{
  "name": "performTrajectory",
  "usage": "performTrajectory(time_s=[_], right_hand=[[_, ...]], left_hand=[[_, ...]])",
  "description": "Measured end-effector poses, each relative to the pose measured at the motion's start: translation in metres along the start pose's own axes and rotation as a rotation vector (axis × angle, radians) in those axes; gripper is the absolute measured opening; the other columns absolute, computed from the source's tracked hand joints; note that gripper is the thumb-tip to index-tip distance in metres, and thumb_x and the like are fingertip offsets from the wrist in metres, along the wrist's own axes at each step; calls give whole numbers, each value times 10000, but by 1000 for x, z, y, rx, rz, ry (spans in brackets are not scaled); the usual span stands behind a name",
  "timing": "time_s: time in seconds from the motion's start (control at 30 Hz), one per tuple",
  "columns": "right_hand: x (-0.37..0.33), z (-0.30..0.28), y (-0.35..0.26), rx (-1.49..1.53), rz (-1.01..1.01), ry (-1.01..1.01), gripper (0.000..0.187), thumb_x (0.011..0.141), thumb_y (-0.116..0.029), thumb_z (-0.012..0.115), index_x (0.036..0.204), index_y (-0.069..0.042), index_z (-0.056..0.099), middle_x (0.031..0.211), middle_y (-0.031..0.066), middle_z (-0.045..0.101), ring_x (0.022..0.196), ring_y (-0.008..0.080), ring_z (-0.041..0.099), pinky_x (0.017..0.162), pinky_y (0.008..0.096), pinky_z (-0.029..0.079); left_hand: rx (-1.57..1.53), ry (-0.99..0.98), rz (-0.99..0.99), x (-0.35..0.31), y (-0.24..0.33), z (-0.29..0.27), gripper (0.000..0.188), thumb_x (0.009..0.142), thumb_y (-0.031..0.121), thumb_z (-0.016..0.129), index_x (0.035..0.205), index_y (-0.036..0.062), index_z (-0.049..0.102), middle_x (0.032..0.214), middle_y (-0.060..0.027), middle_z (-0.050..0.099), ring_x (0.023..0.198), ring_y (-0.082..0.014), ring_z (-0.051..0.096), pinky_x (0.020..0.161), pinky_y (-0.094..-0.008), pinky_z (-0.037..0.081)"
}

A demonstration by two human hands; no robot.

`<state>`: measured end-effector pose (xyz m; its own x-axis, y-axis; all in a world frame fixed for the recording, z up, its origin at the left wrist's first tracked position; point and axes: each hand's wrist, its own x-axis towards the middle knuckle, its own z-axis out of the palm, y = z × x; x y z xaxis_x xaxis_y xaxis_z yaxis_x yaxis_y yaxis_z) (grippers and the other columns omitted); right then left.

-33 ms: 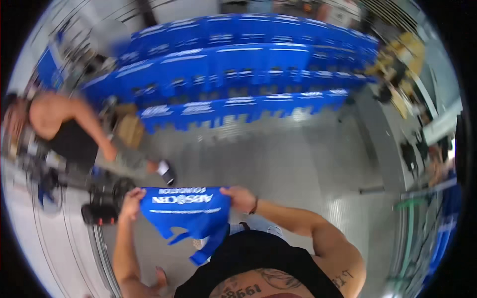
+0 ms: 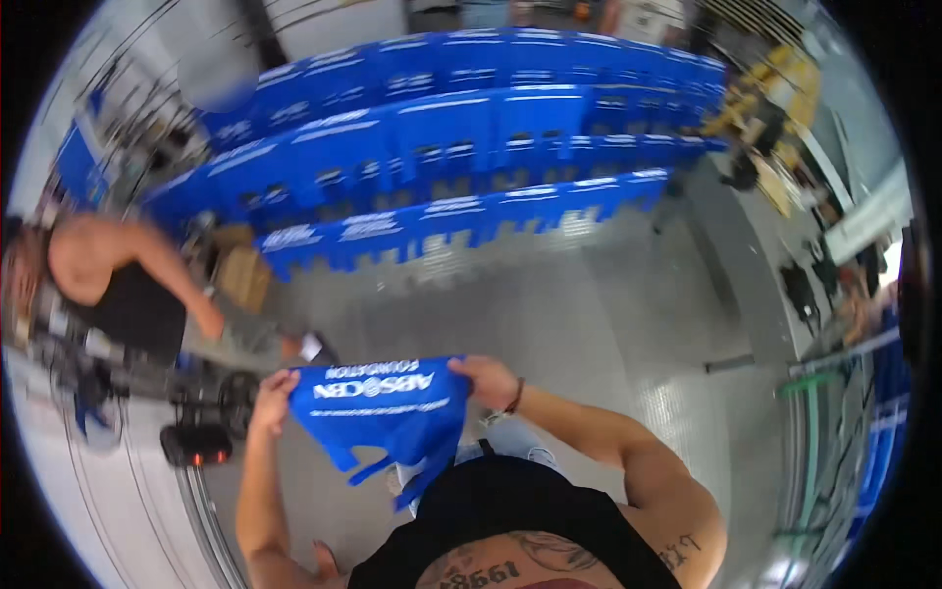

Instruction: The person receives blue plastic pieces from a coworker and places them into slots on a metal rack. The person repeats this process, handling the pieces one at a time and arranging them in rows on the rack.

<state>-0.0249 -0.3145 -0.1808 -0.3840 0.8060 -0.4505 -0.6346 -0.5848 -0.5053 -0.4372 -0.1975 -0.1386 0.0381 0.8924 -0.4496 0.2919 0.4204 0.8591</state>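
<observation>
Left bare hand (image 2: 275, 399) and right bare hand (image 2: 488, 381) hold blue, white-printed fabric with strap-like ends (image 2: 383, 417)

Each hand pinches a far corner; the fabric spans between them, its ends hanging near the person's torso (image 2: 520, 506). Far off, rows of similar blue fabric pieces (image 2: 442, 128) hang. At left is a co-worker (image 2: 88, 260) in a black sleeveless top (image 2: 137, 316).

A grey floor (image 2: 549, 294) (glossy with reflected light) stretches left of a long grey counter (image 2: 748, 228).

The person wears a black sleeveless top (image 2: 505, 499), pale blue jeans (image 2: 517, 435), a dark bracelet (image 2: 516, 396) and dark tattoos (image 2: 561, 552).
</observation>
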Motion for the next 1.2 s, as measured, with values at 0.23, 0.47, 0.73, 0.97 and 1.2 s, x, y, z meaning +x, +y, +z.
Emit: performTrajectory(time_s=[0.23, 0.47, 0.73, 0.97, 1.2], right_hand=[[-197, -174, -299, -314, -766, 331, 405, 871, 10, 557, 1267, -51, 499, 1177, 72, 607, 1054, 174, 588, 901, 344, 490], [-323, -282, -556, -253, -1073, 389, 481, 877, 51, 493, 1342, -44, 413, 1250, 137, 555, 1129, 229, 557, 976, 381, 459], [-401, -389, -801, -330, -1140, 588, 486, 839, -22, 567, 1304, -26, 426, 1152, 138, 610, 994, 267, 625, 870, 426, 529], [-470, -474, -1068, -357, -1095, 411, 389, 881, -158, 584, 1233, -6, 515, 1105, 140, 644, 929, 266, 658, 854, 424, 544], [-450, -589, -1365, -515, -1103, 100, 474, 925, -390, 538, 1197, -3, 570, 1151, 131, 635, 1017, 263, 622, 935, 412, 483]], left_hand=[[-322, -691, 271, 114, 272, 416, 205, 926, 167, 576, 1073, 25, 594, 992, -30, 638, 903, -118, 607, 806, -263, 492], [-344, -1114, 568, 164, 506, 707, 360, 929, 103, 535, 1272, 7, 485, 1154, -78, 605, 1015, -166, 600, 899, -309, 488], [-304, -1237, 557, 232, 687, 980, 391, 929, 148, 552, 1297, 37, 477, 1126, -54, 621, 973, -132, 609, 852, -313, 507], [-337, -1257, 857, 267, 878, 1172, 391, 930, 214, 569, 1268, 32, 495, 1086, -49, 627, 933, -132, 609, 793, -325, 508], [-409, -892, 997, 339, 1015, 1304, 339, 960, 312, 503, 1197, 76, 560, 1084, -51, 617, 969, -163, 579, 856, -396, 456]])
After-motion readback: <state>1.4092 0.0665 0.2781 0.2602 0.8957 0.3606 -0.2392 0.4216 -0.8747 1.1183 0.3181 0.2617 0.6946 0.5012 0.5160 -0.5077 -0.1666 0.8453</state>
